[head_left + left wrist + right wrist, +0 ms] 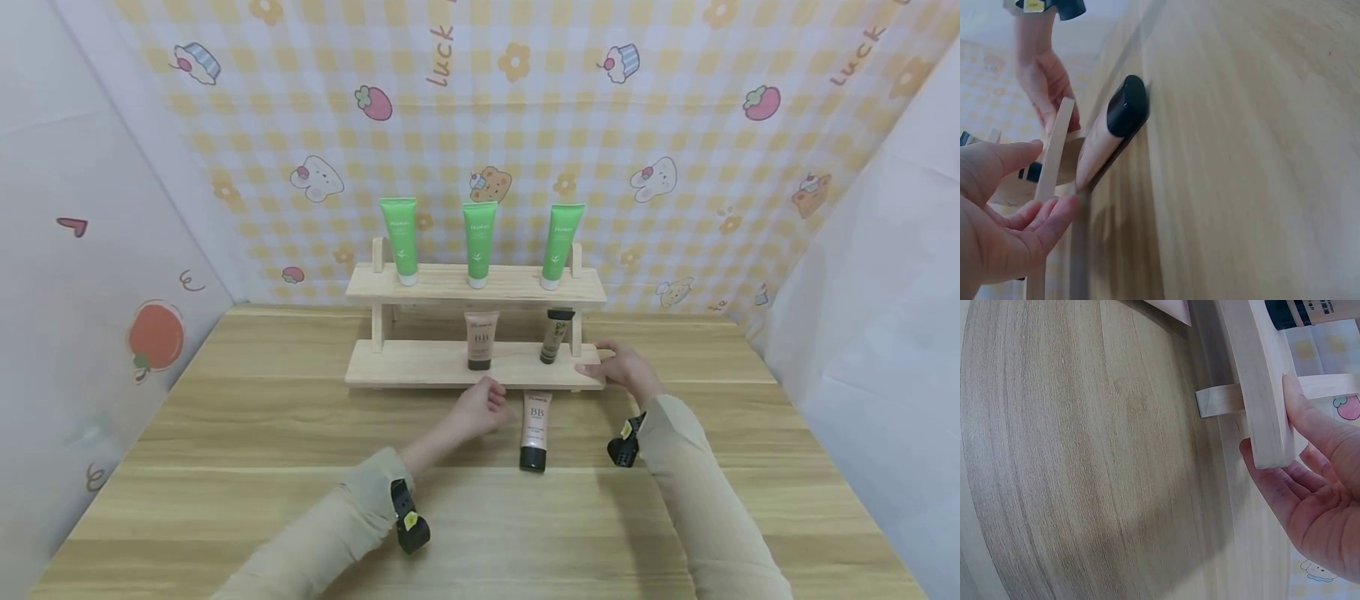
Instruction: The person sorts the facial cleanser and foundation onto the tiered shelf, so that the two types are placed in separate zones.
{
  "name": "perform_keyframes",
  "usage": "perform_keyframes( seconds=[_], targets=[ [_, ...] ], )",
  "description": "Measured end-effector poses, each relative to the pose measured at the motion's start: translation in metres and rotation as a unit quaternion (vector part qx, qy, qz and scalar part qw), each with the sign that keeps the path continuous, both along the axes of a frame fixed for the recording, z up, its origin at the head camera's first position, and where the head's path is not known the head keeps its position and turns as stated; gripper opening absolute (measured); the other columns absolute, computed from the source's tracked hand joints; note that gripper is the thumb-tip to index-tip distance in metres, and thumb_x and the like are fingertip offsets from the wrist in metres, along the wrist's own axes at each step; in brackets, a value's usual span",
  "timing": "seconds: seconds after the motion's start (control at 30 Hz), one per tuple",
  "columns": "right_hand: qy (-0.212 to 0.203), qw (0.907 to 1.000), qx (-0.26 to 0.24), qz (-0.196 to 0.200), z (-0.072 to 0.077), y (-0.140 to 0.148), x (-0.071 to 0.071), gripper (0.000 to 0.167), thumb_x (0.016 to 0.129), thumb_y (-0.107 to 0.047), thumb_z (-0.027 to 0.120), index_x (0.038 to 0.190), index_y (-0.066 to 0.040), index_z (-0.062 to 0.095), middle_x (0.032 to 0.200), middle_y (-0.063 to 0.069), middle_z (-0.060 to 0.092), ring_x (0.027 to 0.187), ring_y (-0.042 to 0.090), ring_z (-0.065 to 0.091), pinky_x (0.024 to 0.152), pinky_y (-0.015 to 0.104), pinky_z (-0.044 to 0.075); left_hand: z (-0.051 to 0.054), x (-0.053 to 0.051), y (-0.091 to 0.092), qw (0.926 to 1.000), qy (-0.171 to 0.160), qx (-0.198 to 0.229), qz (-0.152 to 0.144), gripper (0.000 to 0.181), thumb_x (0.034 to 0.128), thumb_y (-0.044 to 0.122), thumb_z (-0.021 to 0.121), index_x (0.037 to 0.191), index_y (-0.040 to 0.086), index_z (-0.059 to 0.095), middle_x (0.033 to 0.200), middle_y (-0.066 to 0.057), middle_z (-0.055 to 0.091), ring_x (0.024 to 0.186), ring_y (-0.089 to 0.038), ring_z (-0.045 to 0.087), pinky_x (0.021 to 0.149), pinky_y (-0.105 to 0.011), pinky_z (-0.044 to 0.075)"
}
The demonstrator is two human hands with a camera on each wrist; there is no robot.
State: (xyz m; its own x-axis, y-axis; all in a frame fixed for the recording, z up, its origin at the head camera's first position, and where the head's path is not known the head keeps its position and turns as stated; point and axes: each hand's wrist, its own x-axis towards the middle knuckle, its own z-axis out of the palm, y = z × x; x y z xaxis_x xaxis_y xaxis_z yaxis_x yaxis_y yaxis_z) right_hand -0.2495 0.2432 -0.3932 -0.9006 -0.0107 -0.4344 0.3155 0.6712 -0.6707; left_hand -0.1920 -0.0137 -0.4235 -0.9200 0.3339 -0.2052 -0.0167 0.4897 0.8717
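Note:
A two-tier wooden display shelf (420,364) stands on the table. My right hand (626,371) grips the right end of its lower board, thumb on top and fingers beneath in the right wrist view. My left hand (480,410) is at the front edge of that board, thumb and loosely bent fingers apart on either side of the edge in the left wrist view; it holds nothing I can make out. A pink BB cream tube (535,429) with a black cap lies in front of the shelf. Another BB tube (481,340) and a small dark-capped tube (555,337) stand on the lower board.
Three green tubes, left (401,242), middle (478,243) and right (561,246), stand on the upper board (442,287). Behind the shelf hangs a yellow checked cloth (525,125). White sheets (97,217) flank the wooden table (247,433).

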Motion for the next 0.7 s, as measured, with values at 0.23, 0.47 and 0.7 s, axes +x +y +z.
perform_keyframes(
  seconds=[0.23,0.47,0.7],
  targets=[
    [0.003,1.0,-0.005,-0.005,-0.001,0.001,-0.001,0.076,0.083,-0.03,0.066,0.141,-0.001,0.026,0.14,0.028,0.033,0.13,0.041,0.033,0.11,0.051,0.026,-0.008,0.002,0.02,0.9989,-0.031,-0.036,-0.003,0.057,0.075,0.023,0.074,0.117,-0.003,0.046,0.11,-0.017,0.057,0.097,-0.028,0.057,0.085,-0.038,0.051],
    [0.005,0.9999,-0.008,-0.005,-0.001,0.001,0.0,0.075,0.083,-0.03,0.066,0.14,-0.001,0.027,0.141,0.027,0.032,0.129,0.04,0.033,0.109,0.05,0.027,-0.009,0.002,0.035,0.9956,-0.034,-0.088,-0.007,0.071,0.0707,0.029,0.076,0.122,-0.007,0.042,0.096,-0.013,0.055,0.08,-0.022,0.053,0.067,-0.032,0.049],
    [-0.005,0.9999,-0.013,-0.006,-0.002,0.001,-0.001,0.077,0.083,-0.031,0.065,0.141,0.0,0.024,0.138,0.029,0.037,0.127,0.039,0.038,0.108,0.048,0.031,-0.011,0.0,0.042,0.9918,-0.042,-0.121,0.001,0.075,0.0668,0.027,0.079,0.122,-0.005,0.041,0.081,-0.007,0.052,0.066,-0.018,0.049,0.051,-0.026,0.039]
  ],
)
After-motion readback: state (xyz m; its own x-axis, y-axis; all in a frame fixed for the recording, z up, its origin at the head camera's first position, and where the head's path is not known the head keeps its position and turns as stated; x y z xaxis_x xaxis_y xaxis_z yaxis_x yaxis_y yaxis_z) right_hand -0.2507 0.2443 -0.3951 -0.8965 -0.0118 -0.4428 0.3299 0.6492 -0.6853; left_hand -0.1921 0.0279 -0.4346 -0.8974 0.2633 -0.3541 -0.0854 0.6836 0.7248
